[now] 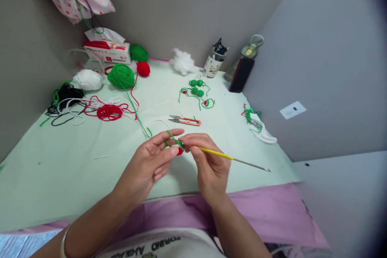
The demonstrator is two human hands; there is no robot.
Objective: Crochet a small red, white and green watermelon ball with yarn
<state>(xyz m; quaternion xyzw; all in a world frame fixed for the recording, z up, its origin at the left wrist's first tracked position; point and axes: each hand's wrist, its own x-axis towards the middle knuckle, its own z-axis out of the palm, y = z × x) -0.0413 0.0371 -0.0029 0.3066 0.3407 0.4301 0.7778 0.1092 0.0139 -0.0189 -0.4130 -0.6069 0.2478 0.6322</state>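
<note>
Yellow, metal-tipped hook (216,152) slants from right hand (211,165).

A dull grey wall (169,8) rises behind the table's (75,189) far edge, meeting another grey wall (21,76) along the left edge. Beyond the right edge stands a paler, bluish-grey wall (332,68) with a white plate (293,110). Purple cloth (266,213) borders the pale green table's near edge. The light is soft.
</note>
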